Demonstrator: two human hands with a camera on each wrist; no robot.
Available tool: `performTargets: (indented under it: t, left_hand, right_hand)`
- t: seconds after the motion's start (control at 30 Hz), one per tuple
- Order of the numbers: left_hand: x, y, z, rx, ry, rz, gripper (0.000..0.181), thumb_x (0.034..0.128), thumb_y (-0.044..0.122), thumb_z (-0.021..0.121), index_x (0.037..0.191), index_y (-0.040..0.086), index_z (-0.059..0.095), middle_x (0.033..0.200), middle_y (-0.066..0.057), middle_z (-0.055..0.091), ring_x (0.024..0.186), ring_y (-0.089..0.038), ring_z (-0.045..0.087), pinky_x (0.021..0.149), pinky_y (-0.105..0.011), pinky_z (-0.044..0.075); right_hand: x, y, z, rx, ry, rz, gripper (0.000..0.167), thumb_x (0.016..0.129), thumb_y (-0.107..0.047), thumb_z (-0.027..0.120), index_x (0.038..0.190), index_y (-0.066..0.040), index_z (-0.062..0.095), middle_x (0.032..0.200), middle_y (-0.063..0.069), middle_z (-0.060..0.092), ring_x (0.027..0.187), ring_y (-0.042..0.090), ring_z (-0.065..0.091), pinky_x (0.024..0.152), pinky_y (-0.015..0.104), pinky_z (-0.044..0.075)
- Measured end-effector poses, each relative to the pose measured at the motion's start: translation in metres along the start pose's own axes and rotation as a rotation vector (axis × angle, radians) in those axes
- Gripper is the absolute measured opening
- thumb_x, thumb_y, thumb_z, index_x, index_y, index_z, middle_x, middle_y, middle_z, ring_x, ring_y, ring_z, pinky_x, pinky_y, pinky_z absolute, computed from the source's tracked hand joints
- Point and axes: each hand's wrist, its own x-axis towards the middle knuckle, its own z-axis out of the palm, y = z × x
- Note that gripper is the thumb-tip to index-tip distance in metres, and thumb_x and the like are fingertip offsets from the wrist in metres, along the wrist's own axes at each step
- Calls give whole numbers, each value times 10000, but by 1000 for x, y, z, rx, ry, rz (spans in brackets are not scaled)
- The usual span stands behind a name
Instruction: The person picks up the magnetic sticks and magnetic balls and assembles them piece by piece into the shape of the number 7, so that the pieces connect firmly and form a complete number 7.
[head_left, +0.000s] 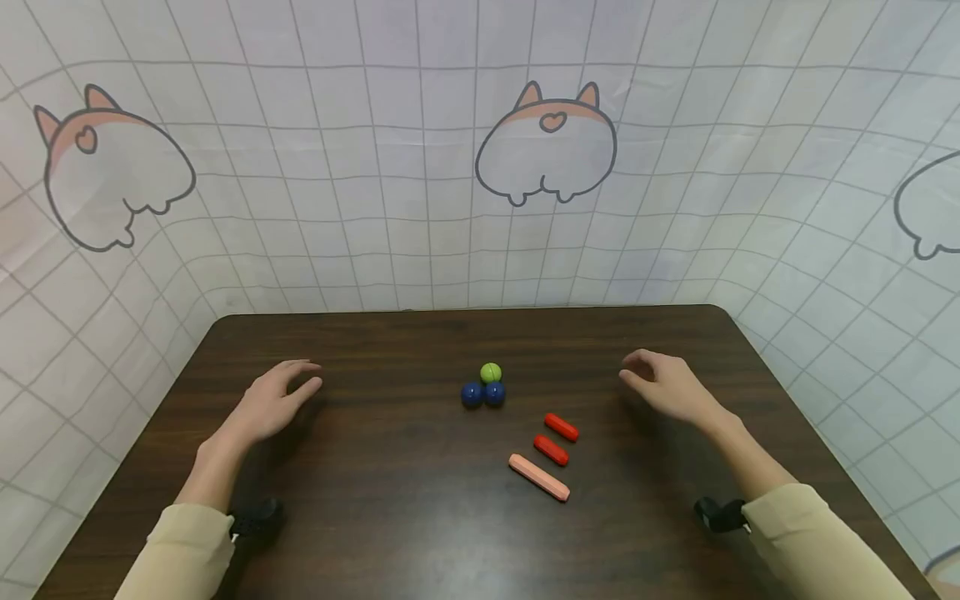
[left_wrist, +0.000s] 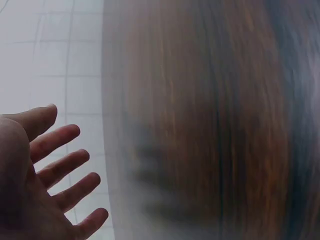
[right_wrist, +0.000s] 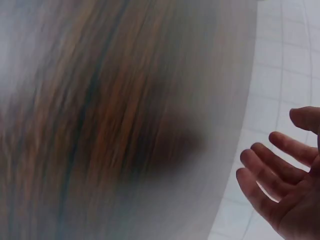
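In the head view my left hand [head_left: 272, 402] hovers over the left part of the dark wooden table, fingers spread and holding nothing. My right hand [head_left: 670, 385] is over the right part, its fingers loosely bent with nothing between them. Between the hands, a green ball [head_left: 491, 373] sits behind two dark blue balls, one on the left [head_left: 472, 395] and one on the right [head_left: 495, 393]. Nearer the front right lie two short red sticks, a farther one [head_left: 562, 427] and a closer one [head_left: 551, 450]. A longer salmon-pink stick [head_left: 539, 477] lies in front of them, slanted the same way.
The wooden table [head_left: 375, 517] has rounded back corners. A white grid-patterned cloth [head_left: 360, 208] with corgi drawings hangs around its back and sides. Black straps with small devices circle the left wrist [head_left: 257, 518] and the right wrist [head_left: 720, 514].
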Motion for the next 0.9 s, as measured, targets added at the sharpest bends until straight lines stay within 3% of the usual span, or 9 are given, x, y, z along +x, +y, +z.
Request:
performTargets:
  t: [0.2, 0.57, 0.73, 0.9]
  left_hand:
    - [1, 15, 7, -116, 12, 12, 466, 1093, 359, 520, 1406, 20, 576, 1444, -261, 514, 1367, -494, 407, 1049, -667, 335]
    - [9, 44, 34, -271, 6, 6, 372, 1068, 308, 590, 1334, 52, 641, 1326, -152, 628, 1216, -378, 567, 961, -574, 443]
    - [15, 62, 46, -358, -30, 23, 330, 1038, 235, 647, 1307, 44, 651, 1299, -143, 648, 1197, -347, 600, 939, -526, 481]
    - [21, 79, 58, -390, -61, 23, 329, 1019, 233, 678, 1300, 64, 659, 1260, -117, 667, 1160, -302, 613, 881, -463, 496]
  right_hand:
    - [-1, -21, 1, 91, -52, 42, 289, 1045, -274, 622, 1189, -31, 686, 1046, 47, 716, 942, 233, 668, 790, 435, 528]
    - [-1, -39, 20, 194, -150, 22, 195, 991, -198, 696, 1106, -41, 688, 970, 32, 697, 803, 203, 657, 667, 343, 542]
    - [-2, -45, 25, 196, -171, 6, 189, 978, -185, 711, 1098, -41, 694, 957, 4, 692, 854, 181, 650, 717, 340, 541]
    - [-3, -52, 31, 196, -176, -26, 205, 964, -173, 728, 1105, -29, 693, 915, -29, 681, 829, 152, 637, 706, 323, 524]
